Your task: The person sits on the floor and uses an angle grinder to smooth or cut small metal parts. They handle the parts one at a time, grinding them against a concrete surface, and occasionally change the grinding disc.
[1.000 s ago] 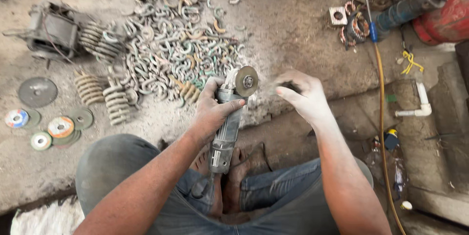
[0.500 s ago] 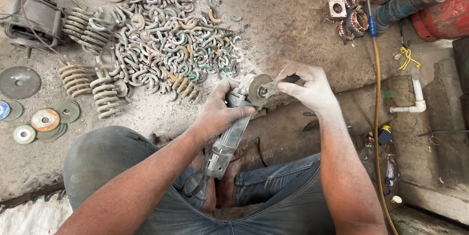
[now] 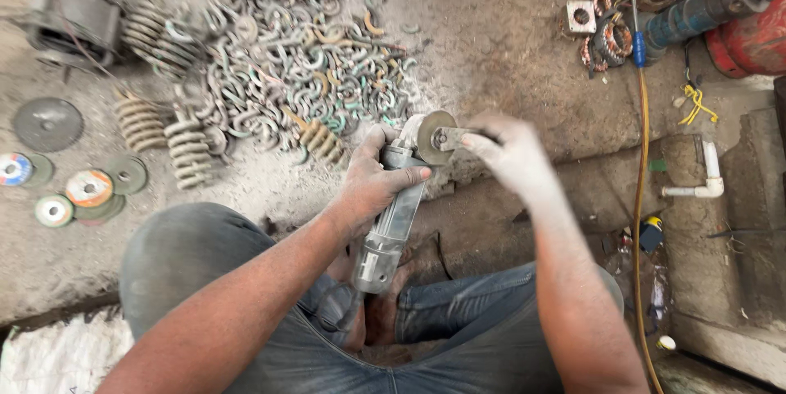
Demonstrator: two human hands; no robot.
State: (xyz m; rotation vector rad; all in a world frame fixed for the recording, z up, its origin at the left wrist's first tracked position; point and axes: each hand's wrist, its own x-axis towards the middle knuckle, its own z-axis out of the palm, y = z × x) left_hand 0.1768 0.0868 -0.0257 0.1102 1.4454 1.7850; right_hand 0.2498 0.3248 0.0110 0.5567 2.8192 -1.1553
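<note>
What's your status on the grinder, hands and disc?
Left hand gripping angle grinder body. Right hand holds a small tool at the disc hub. Metal ring pile lies just beyond, not touching.

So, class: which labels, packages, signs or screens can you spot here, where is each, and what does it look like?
Disc labels: round, on the grinding discs at left; red-orange, blue, green.
Grinder label: small pale rectangle on the grey grinder body, below the left hand.
White sack: bottom left corner.
No signs or screens.

Grey jeans (dusty), bare forearms
</note>
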